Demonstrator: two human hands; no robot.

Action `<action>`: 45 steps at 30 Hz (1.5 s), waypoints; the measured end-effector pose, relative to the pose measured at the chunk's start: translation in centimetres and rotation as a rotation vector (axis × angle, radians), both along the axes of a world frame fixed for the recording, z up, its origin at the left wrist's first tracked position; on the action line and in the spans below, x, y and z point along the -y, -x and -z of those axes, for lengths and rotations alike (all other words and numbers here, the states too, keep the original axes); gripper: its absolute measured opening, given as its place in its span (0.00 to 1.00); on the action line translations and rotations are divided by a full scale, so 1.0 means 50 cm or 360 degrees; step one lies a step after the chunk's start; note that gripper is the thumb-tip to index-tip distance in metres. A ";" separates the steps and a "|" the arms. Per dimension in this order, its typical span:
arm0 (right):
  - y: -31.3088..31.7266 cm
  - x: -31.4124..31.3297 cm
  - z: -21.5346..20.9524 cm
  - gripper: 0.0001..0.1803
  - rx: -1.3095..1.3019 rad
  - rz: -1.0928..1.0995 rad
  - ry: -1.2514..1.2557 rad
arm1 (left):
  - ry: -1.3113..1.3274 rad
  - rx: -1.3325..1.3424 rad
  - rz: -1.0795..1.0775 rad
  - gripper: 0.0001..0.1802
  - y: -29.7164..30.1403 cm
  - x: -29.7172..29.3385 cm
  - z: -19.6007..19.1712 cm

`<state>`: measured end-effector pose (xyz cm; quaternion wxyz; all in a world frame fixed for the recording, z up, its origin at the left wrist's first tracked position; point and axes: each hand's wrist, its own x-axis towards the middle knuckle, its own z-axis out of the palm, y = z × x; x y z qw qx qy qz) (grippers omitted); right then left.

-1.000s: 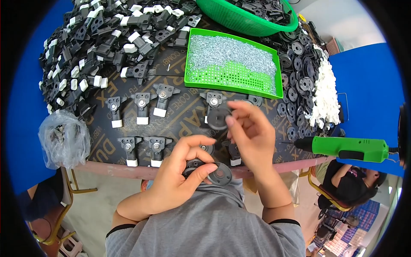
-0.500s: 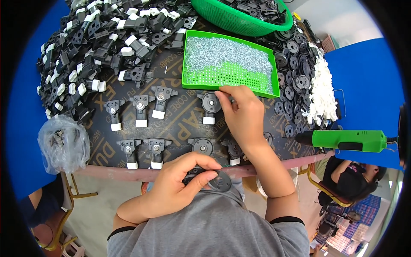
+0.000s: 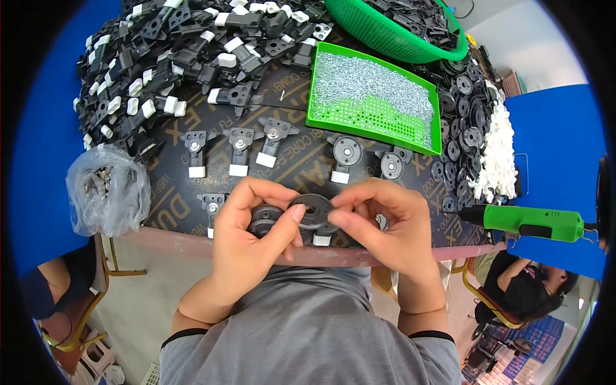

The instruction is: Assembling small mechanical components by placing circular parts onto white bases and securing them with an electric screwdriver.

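Note:
My left hand [image 3: 253, 228] grips a round black disc [image 3: 310, 210] with holes, its thumb on the face. A second black disc [image 3: 264, 219] shows by the fingers of that hand. My right hand [image 3: 393, 224] is closed in a pinch at the right edge of the held disc; whether a small part sits between its fingertips cannot be made out. Beyond the hands lie black brackets with white ends, such as one bracket [image 3: 240, 144]. Two assemblies, the nearer-left one [image 3: 347, 153] and another [image 3: 391, 165], have discs on them. My hands partly hide the front row.
A green tray [image 3: 309, 115] holds many small silver screws. Behind it stands a green basket [image 3: 398, 48] of black parts. Brackets [image 3: 173, 64] heap at left, discs [image 3: 463, 115] and white pieces [image 3: 497, 151] at right. A green power screwdriver [image 3: 532, 221] and a plastic bag [image 3: 106, 192] flank the table.
My left hand has risen with the disc from below the table edge to above the front row. My right hand has drawn back from beside the tray to the disc. The view has shifted.

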<state>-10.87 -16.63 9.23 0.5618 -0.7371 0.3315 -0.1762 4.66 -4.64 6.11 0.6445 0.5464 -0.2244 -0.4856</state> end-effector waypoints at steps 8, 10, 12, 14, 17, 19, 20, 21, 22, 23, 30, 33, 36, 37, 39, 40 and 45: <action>-0.037 -0.020 0.045 0.04 0.0216 0.0206 -0.0484 | -0.0015 -0.0160 0.0052 0.07 -0.017 -0.027 0.004; -0.046 -0.022 0.045 0.06 0.0173 0.0093 -0.0194 | -0.0061 -0.0061 0.0245 0.07 -0.036 -0.039 0.013; -0.054 -0.016 0.045 0.06 0.0198 -0.0097 0.0228 | -0.0132 0.0026 0.0493 0.06 -0.041 -0.046 0.008; -0.066 -0.027 0.038 0.08 0.0181 -0.0123 0.0488 | -0.0061 -0.0026 0.0349 0.06 -0.037 -0.051 0.011; -0.068 -0.027 0.051 0.07 0.0255 0.0095 0.0176 | 0.0103 -0.0012 0.0101 0.06 -0.027 -0.041 0.020; -0.080 -0.018 0.044 0.07 0.0242 0.0131 0.0140 | 0.0060 0.0072 0.0003 0.07 -0.021 -0.029 0.018; -0.094 -0.006 0.039 0.06 0.0127 0.0104 0.0139 | 0.0062 0.0070 0.0003 0.07 -0.025 -0.030 0.025; -0.109 0.008 0.035 0.06 0.0013 0.0077 0.0136 | 0.0061 0.0168 -0.0018 0.07 -0.031 -0.030 0.035; -0.127 0.028 0.030 0.04 0.0007 0.0071 0.0228 | 0.0056 0.0270 -0.0045 0.07 -0.037 -0.032 0.039; -0.143 0.052 0.039 0.06 -0.0018 0.0102 0.0536 | 0.0059 0.0271 -0.0042 0.07 -0.045 -0.033 0.033; -0.202 0.135 0.072 0.06 -0.0358 -0.0021 0.1129 | -0.0092 0.0375 -0.0234 0.04 -0.097 -0.058 -0.003; -0.188 0.121 0.062 0.05 -0.0209 -0.0328 0.1054 | -0.0111 0.0654 -0.0222 0.05 -0.111 -0.073 -0.003; -0.156 0.084 0.058 0.04 -0.0158 -0.0621 0.1332 | -0.0081 0.0796 -0.0247 0.06 -0.124 -0.085 -0.003; -0.149 0.074 0.062 0.04 -0.0310 -0.0728 0.1553 | -0.0081 0.0786 -0.0261 0.06 -0.127 -0.087 -0.005; -0.144 0.066 0.075 0.03 -0.0318 -0.0732 0.1543 | -0.0084 0.0774 -0.0275 0.06 -0.132 -0.088 -0.005; -0.144 0.063 0.079 0.03 -0.0341 -0.0713 0.1567 | -0.0067 0.0790 -0.0273 0.06 -0.133 -0.088 -0.004; -0.143 0.061 0.083 0.03 -0.0399 -0.0667 0.1559 | -0.0054 0.0819 -0.0265 0.05 -0.137 -0.089 0.001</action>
